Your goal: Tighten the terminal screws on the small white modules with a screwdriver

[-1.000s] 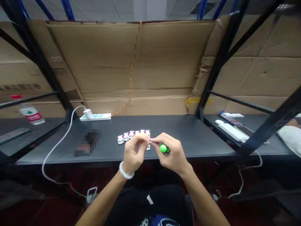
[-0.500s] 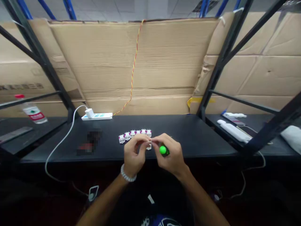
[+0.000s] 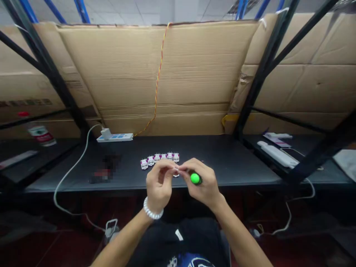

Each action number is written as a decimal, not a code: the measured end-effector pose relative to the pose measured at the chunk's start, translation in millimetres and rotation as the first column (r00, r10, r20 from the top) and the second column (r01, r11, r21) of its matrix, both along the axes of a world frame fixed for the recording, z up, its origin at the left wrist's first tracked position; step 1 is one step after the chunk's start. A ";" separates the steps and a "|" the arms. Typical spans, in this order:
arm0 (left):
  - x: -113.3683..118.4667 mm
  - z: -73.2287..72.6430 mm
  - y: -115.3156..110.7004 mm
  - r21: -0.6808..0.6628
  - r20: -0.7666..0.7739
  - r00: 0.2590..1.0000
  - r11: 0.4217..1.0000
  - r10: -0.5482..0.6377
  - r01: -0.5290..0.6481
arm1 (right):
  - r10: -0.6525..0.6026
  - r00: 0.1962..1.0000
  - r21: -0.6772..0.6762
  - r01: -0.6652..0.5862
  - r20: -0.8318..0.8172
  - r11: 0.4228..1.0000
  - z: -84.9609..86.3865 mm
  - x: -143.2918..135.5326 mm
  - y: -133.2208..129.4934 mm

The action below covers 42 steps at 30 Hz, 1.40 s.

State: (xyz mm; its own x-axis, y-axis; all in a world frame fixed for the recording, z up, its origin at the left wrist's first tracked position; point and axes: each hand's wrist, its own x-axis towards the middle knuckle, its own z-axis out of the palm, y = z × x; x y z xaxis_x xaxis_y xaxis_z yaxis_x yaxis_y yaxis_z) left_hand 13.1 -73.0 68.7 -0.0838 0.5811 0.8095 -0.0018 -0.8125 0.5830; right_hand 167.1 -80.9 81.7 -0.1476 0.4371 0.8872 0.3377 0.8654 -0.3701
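Note:
My left hand [image 3: 159, 184], with a pale coiled band round its wrist, is closed in a pinch on a tiny whitish part [image 3: 176, 169]. The fingertips of my right hand [image 3: 200, 182] meet it from the other side. Tucked in the right palm is a dark tool with a round bright green end [image 3: 195, 178]; its far end is hidden. Just beyond my fingers several small white and purple parts [image 3: 163, 157] stand in a slightly curved row on the black table. Another white part shows below the fingertips, mostly covered.
The black table [image 3: 219, 152] backs onto a cardboard wall [image 3: 194, 74] between dark metal posts. A white power strip [image 3: 118, 137] with a plug and cable lies at the back left. A blurred dark object [image 3: 107, 168] is left. White devices [image 3: 278, 154] lie right.
My hands stay almost in place, still pinched together. The green end has shifted slightly right, and the white part below my fingertips is more covered. The picture below the table is brighter.

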 end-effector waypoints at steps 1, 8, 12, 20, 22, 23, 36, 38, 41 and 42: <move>-0.5 -0.1 0.2 0.010 -0.002 1.000 1.000 0.005 -0.005 | 0.011 1.000 -0.003 -0.011 -0.010 1.000 0.0 -0.7 -0.1; -2.0 -3.1 -0.9 0.017 -0.056 0.997 0.998 0.057 -0.056 | 0.048 0.999 -0.024 -0.049 -0.022 0.999 -0.4 -0.8 1.1; -0.8 -4.5 -1.7 0.022 -0.046 0.997 0.998 0.062 -0.061 | 0.074 0.997 -0.071 -0.076 -0.028 0.995 -1.9 -0.7 1.1; 1.6 -12.1 8.5 -0.053 0.006 1.000 0.998 0.025 -0.025 | 0.092 0.996 -0.123 -0.094 -0.019 0.988 -6.8 -3.5 7.5; 2.7 -13.0 10.7 -0.077 0.018 1.000 0.997 0.017 -0.015 | 0.094 0.995 -0.136 -0.097 -0.024 0.986 -8.0 -2.8 10.6; 3.0 -13.3 11.5 -0.089 0.020 1.000 0.996 0.012 -0.010 | 0.104 0.994 -0.143 -0.107 -0.033 0.984 -8.4 -2.1 12.0; -9.1 -18.5 38.6 -0.354 -0.011 0.980 0.917 -0.198 0.181 | -0.023 0.999 -0.142 0.029 0.042 0.989 -15.6 3.2 26.4; -13.6 -18.7 43.6 -0.355 -0.079 0.973 0.918 -0.217 0.176 | -0.028 0.997 -0.149 0.039 0.074 0.988 -16.0 5.1 28.0; -19.9 -18.2 48.2 -0.374 -0.183 0.948 0.911 -0.259 0.177 | 0.014 0.994 -0.171 0.005 0.109 0.985 -17.4 9.8 30.7; -21.5 -17.8 49.1 -0.384 -0.208 0.939 0.906 -0.273 0.179 | 0.031 0.993 -0.176 -0.011 0.115 0.984 -18.2 11.5 31.7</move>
